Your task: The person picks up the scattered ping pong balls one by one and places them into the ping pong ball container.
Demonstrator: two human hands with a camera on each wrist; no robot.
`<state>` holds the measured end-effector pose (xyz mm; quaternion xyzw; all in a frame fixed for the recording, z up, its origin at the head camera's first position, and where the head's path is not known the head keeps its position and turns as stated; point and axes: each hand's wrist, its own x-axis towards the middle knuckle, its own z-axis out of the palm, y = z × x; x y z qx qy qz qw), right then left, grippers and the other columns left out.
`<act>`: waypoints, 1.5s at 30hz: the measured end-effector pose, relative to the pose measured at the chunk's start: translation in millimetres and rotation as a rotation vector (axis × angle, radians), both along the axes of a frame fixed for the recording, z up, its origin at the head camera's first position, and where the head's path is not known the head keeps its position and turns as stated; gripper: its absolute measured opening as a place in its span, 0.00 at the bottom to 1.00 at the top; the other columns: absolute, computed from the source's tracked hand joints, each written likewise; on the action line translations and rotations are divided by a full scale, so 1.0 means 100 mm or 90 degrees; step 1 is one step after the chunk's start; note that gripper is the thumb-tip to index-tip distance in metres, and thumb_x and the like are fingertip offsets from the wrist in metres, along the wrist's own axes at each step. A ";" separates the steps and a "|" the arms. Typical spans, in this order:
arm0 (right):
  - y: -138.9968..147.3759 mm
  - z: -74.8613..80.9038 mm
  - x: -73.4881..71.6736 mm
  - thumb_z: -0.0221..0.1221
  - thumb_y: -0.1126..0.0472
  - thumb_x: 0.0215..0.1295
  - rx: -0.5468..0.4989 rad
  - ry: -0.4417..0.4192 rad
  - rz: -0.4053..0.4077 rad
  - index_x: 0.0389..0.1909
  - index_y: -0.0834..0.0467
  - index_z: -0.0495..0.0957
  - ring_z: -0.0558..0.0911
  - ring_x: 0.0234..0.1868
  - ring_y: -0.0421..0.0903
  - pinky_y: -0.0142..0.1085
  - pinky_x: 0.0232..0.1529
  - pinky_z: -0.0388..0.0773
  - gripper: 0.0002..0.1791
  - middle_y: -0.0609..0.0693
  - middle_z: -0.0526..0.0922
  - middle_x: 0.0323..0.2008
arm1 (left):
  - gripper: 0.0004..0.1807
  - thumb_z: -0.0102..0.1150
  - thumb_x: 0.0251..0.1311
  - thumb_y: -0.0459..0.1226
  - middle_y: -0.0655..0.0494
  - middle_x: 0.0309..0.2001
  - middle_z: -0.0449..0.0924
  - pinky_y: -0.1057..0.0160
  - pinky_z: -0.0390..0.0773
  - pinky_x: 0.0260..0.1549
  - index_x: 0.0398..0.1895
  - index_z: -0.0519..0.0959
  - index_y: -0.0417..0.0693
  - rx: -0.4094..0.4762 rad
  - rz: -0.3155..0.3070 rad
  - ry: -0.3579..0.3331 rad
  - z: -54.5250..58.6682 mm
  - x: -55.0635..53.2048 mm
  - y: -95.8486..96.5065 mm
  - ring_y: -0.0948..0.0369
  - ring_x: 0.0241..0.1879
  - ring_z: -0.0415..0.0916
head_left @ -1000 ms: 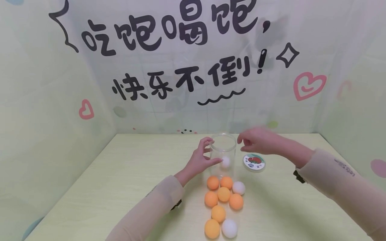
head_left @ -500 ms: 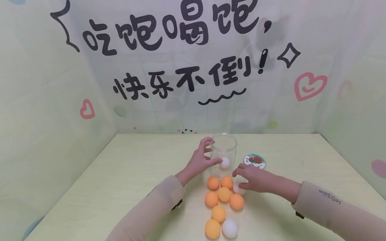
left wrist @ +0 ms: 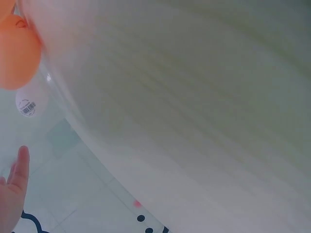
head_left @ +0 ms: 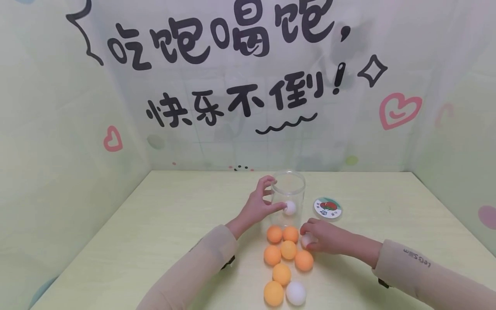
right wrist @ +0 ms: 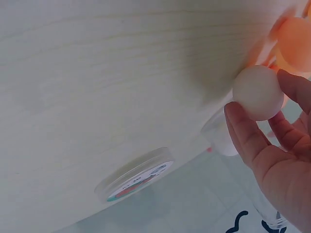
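Observation:
A clear plastic jar (head_left: 297,193) stands upright and uncovered, with a white ping-pong ball (head_left: 289,208) inside. My left hand (head_left: 256,206) holds the jar from its left side, thumb across the front and fingers behind. To the right, my right hand (head_left: 329,237) pinches another white ping-pong ball (right wrist: 257,92) between thumb and fingers, low at the table. Several orange ping-pong balls (head_left: 288,249) lie in front of the jar, beside that hand. A third white ball (head_left: 296,293) lies nearest me. In the left wrist view only some fingers (left wrist: 20,170) show.
The jar's round lid (head_left: 327,208), with a printed tomato label, lies flat right of the jar, behind my right hand. A printed cloth backdrop (head_left: 217,146) rises at the back edge of the pale wooden table (head_left: 186,206); more cloth hangs at both sides.
My right hand has come down from beside the jar's rim, over the lid, to the white ball right of the orange ones and now pinches it. The left hand stays on the jar.

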<state>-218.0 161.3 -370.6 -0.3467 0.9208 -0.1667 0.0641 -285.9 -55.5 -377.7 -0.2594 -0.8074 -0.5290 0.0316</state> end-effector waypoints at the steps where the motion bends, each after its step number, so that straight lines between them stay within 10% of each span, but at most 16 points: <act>1: 0.00 0.00 0.00 0.64 0.63 0.51 0.000 0.000 0.001 0.39 0.62 0.76 0.72 0.32 0.42 0.33 0.35 0.74 0.14 0.48 0.74 0.33 | 0.39 0.68 0.49 0.39 0.51 0.63 0.63 0.57 0.77 0.45 0.61 0.54 0.56 0.000 0.000 -0.001 0.00 0.00 0.00 0.48 0.57 0.69; 18: 0.08 0.35 -0.08 0.64 0.64 0.49 0.028 0.079 0.008 0.36 0.60 0.76 0.73 0.32 0.42 0.33 0.34 0.72 0.12 0.46 0.75 0.32 | 0.39 0.68 0.48 0.40 0.52 0.64 0.62 0.58 0.77 0.45 0.60 0.54 0.56 0.000 0.004 -0.004 0.01 0.04 0.00 0.50 0.57 0.69; 45: 0.14 1.25 -0.24 0.60 0.66 0.51 0.053 0.048 -0.042 0.41 0.65 0.76 0.73 0.33 0.46 0.35 0.33 0.75 0.15 0.52 0.77 0.35 | 0.39 0.69 0.48 0.40 0.53 0.63 0.62 0.57 0.77 0.44 0.59 0.55 0.56 -0.001 0.007 -0.003 0.02 0.00 0.03 0.48 0.57 0.69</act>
